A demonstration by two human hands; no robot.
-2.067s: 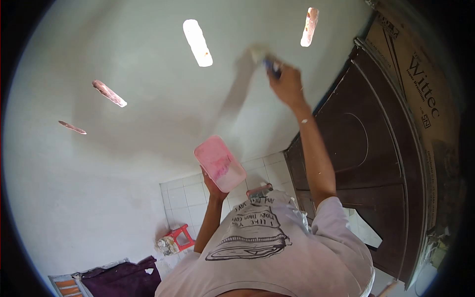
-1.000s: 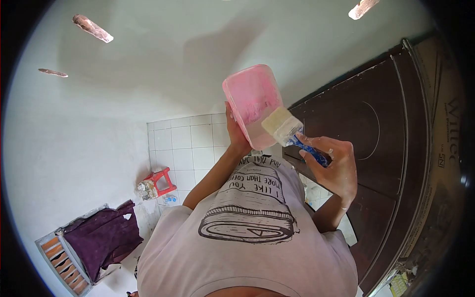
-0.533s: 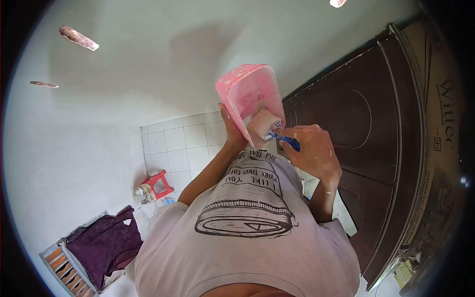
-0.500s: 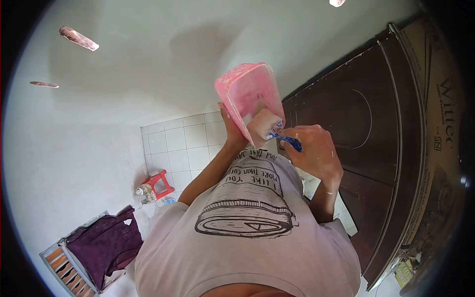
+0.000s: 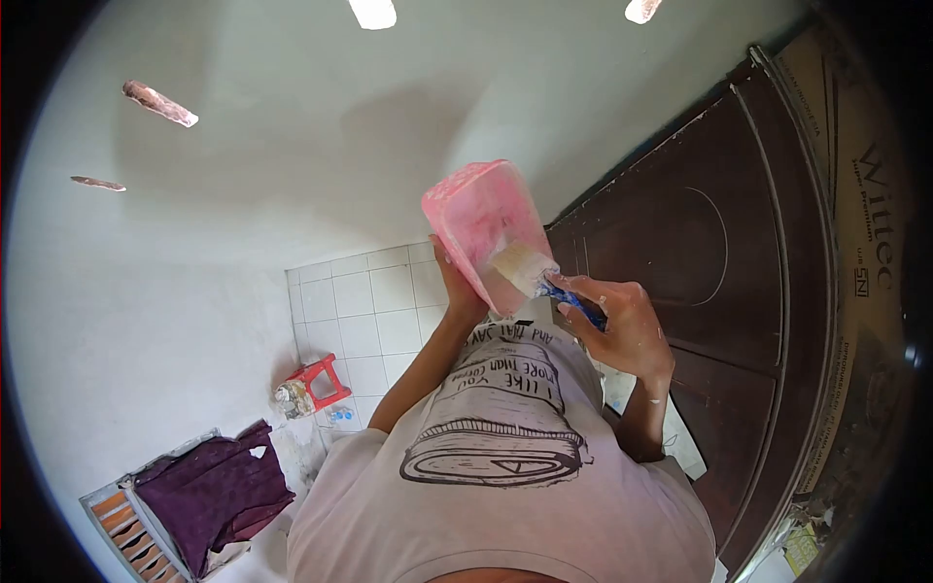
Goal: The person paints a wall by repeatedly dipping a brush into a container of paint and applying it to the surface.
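A pink plastic tub [image 5: 471, 194], smeared with white paint, is tilted in front of my chest. My left hand [image 5: 457, 282] is closed on its left side, with most fingers hidden behind the wall. A wide paintbrush [image 5: 523, 267] with pale, paint-loaded bristles and a blue handle reaches into the near end of the tub. Around its handle, the fingers of my right hand [image 5: 622, 325] are wrapped, and white specks of paint dot the skin. The bristles overlap the tub's near inner side.
Ahead is a pale wall [image 5: 282, 146] with bright openings. A dark brown wooden door [image 5: 671, 223] stands on the right beside a cardboard sheet [image 5: 865, 321]. On the left are a red stool [image 5: 326, 384], white floor tiles [image 5: 374, 291] and a purple cloth [image 5: 219, 491].
The tub and both hands sit slightly lower in view. The brush has turned so its bristles point more to the upper left, still in the tub. The view has tilted upward a little.
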